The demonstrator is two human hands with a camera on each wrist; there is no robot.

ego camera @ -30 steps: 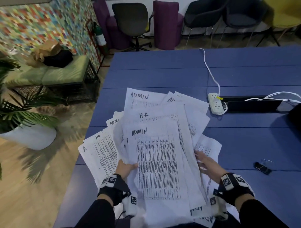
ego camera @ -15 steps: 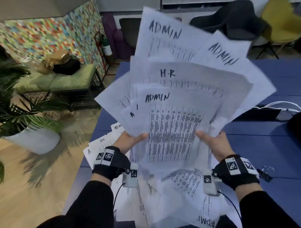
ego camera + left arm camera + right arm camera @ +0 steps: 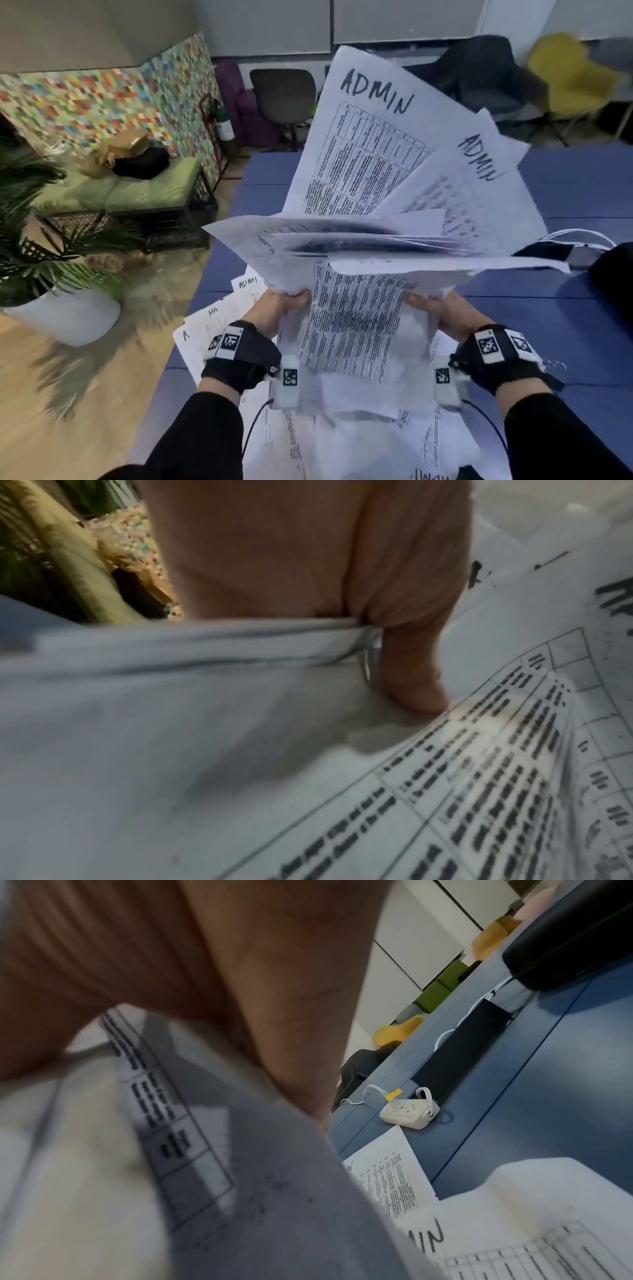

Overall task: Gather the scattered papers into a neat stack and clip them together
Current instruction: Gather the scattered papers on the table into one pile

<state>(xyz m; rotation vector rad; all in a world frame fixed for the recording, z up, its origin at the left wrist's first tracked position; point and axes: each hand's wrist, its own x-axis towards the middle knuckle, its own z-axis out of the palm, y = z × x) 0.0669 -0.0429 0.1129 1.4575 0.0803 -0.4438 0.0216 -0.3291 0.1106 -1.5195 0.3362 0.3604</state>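
I hold a loose, fanned bundle of printed papers (image 3: 359, 325) upright above the blue table (image 3: 565, 308). My left hand (image 3: 291, 301) grips its left edge and my right hand (image 3: 424, 305) its right edge, thumbs on the front. The front sheets bend over away from me; two sheets marked ADMIN (image 3: 373, 137) stand up behind. In the left wrist view my thumb (image 3: 411, 674) pinches the papers (image 3: 240, 750). Loose sheets (image 3: 205, 325) lie on the table at the left and below the bundle. Wire loops, perhaps the binder clip (image 3: 554, 365), show beside my right wrist.
A white power strip (image 3: 409, 1114) with its cable and a black cable slot (image 3: 462, 1047) lie on the table beyond the papers. A black case (image 3: 613, 284) sits at the right edge. A potted plant (image 3: 51, 274) and a green bench (image 3: 137, 195) stand left of the table; chairs stand behind it.
Both hands have lifted the bundle off the table and tipped it upright. Since half a second ago the front sheets have flopped over forward, hiding their headings.
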